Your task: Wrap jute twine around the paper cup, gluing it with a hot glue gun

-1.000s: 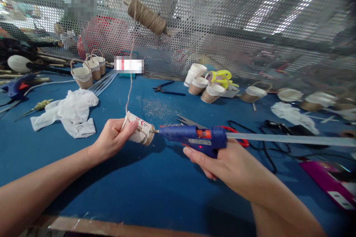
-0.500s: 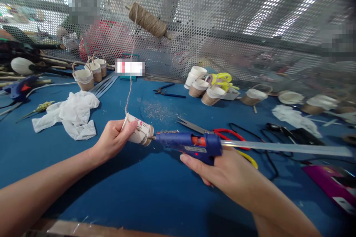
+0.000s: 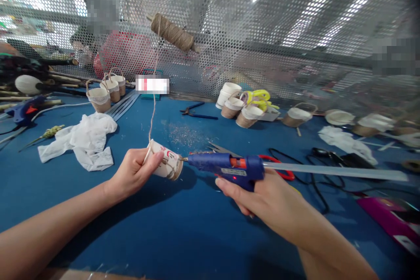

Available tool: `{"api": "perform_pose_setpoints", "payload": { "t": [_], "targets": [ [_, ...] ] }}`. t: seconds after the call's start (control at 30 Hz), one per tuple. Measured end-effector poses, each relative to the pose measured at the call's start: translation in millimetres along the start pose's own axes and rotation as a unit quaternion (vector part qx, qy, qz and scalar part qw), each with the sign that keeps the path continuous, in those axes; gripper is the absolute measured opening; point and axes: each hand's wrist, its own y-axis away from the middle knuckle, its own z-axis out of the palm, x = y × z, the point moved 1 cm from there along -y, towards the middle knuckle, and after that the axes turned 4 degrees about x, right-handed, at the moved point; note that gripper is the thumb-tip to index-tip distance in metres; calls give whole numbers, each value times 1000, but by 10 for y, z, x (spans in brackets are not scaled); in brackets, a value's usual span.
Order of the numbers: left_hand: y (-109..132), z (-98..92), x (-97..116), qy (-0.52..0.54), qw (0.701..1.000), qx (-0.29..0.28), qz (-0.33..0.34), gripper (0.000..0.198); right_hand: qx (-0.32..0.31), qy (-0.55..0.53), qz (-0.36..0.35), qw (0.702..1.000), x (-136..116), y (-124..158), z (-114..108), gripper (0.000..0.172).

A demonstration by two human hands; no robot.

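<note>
While a white printed paper cup [image 3: 169,164] is held tilted, presumably for easy access, by the left hand [image 3: 133,173] above the blue desk [image 3: 183,236], inside its near edge, a blue plastic glue gun [image 3: 211,164] is gripped by the right hand [image 3: 267,201].

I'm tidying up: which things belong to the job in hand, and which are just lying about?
Belong to the job:
white paper cup, in the left hand
hot glue gun, in the right hand, nozzle at the cup
twine, running from its spool to the cup

Seemingly just lying about:
pliers
white lace
second glue gun, far left
</note>
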Motion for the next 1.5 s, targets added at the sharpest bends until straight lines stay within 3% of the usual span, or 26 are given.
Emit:
{"api": "perform_pose_setpoints", "payload": {
  "t": [0.23,0.53,1.37,1.5],
  "targets": [
    [17,-1,30,-8,999,-5,47,35,6,-21,-15,1000,48,-67,11,31],
    [21,-18,48,-11,996,-7,87,34,0,-58,-29,998,114,-68,-26,29],
    [29,-36,40,-33,996,-14,80,34,-1,-47,7,999,122,-103,-5,32],
    [20,-42,46,-27,997,-3,74,34,1,-139,-7,990,169,-190,-43,27]
  ]
}}
